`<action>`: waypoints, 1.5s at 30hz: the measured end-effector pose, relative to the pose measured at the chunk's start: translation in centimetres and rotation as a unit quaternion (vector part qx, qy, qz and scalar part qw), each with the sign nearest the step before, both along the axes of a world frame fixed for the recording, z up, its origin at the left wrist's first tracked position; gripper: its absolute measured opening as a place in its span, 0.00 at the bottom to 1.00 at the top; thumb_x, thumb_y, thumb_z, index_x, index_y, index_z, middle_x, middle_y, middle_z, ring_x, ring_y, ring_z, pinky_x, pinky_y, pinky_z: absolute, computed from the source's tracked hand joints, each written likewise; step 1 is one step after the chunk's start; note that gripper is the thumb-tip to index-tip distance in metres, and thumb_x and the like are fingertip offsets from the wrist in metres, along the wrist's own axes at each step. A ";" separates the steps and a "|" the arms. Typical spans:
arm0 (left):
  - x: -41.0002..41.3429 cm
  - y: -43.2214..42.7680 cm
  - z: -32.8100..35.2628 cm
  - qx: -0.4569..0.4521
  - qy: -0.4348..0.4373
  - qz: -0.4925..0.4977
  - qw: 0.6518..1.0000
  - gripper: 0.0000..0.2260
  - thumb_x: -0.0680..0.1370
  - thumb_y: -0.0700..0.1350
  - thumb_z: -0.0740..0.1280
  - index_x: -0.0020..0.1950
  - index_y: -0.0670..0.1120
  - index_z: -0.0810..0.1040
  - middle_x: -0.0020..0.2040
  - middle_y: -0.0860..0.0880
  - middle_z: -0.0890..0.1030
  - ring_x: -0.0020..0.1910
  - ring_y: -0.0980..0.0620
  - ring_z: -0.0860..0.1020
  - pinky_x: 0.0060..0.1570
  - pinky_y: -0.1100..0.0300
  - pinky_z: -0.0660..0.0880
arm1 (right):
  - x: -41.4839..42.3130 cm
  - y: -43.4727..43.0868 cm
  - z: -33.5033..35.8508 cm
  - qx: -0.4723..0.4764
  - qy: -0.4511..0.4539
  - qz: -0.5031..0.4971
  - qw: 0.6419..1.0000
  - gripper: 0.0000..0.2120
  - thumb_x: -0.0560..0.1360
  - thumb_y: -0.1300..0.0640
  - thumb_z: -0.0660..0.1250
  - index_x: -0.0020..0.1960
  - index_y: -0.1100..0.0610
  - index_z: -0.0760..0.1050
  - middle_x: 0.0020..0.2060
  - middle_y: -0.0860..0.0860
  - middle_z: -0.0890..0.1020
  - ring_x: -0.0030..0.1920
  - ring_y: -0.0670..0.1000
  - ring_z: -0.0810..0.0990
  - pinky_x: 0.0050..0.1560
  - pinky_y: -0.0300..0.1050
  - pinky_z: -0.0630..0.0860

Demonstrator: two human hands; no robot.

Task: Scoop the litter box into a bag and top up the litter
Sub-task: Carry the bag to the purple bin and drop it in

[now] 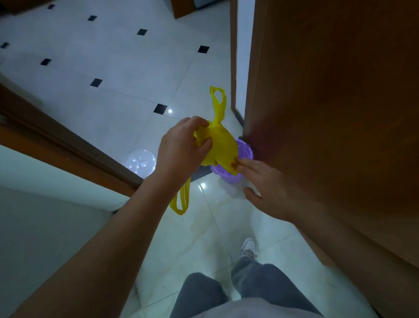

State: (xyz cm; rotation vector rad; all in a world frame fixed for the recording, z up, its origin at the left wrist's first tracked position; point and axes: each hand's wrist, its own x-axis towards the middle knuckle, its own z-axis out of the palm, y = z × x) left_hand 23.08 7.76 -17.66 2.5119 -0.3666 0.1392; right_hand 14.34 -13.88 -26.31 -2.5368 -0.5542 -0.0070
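Observation:
A yellow plastic bag (221,148) hangs in the air in front of me, one handle loop sticking up and another dangling below my left wrist. My left hand (181,148) grips the bag's upper left edge with curled fingers. My right hand (263,182) pinches the bag's lower right corner with its fingertips. Directly below the bag stands a purple plastic bin (244,153) on the floor, against the foot of the wooden door. No litter box is in view.
A brown wooden door (336,98) fills the right side. A wooden door frame (51,136) runs diagonally on the left above a white wall. White tiled floor (121,65) with black insets spreads ahead. A clear round object (140,162) lies by the frame. My legs and shoe are below.

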 end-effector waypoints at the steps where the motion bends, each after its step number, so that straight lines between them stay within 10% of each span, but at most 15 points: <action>1: 1.1 -0.1 -0.1 -0.001 0.001 0.004 1.000 0.14 0.72 0.49 0.70 0.57 0.50 0.79 0.50 0.51 0.81 0.42 0.49 0.79 0.45 0.52 0.77 | 1.5 -0.2 -0.1 0.000 -0.001 0.006 1.000 0.27 0.74 0.52 0.59 0.71 0.61 0.73 0.69 0.56 0.75 0.67 0.58 0.76 0.63 0.56 0.77; 25: 23.8 3.2 -10.8 -0.019 0.155 -0.127 0.980 0.16 0.70 0.48 0.68 0.57 0.53 0.78 0.51 0.54 0.80 0.44 0.50 0.79 0.47 0.52 0.78 | 18.7 8.5 -8.0 -0.006 0.052 -0.208 0.977 0.22 0.72 0.59 0.68 0.66 0.61 0.76 0.61 0.57 0.80 0.59 0.61 0.78 0.58 0.52 0.78; 37: 28.1 1.3 -35.0 -0.039 0.235 -0.073 0.969 0.18 0.65 0.52 0.66 0.54 0.55 0.78 0.46 0.52 0.81 0.42 0.48 0.81 0.46 0.50 0.79 | 23.7 8.5 -31.3 0.027 0.174 -0.272 0.946 0.25 0.74 0.54 0.64 0.70 0.57 0.71 0.66 0.53 0.76 0.65 0.58 0.73 0.62 0.57 0.73; 45: 27.5 -1.2 -50.4 -0.043 0.285 -0.058 0.956 0.14 0.70 0.43 0.72 0.55 0.47 0.81 0.43 0.55 0.76 0.41 0.55 0.75 0.38 0.69 0.64 | 22.9 6.6 -45.4 0.016 0.197 -0.329 0.923 0.23 0.74 0.62 0.70 0.67 0.65 0.74 0.61 0.62 0.79 0.60 0.64 0.76 0.60 0.51 0.70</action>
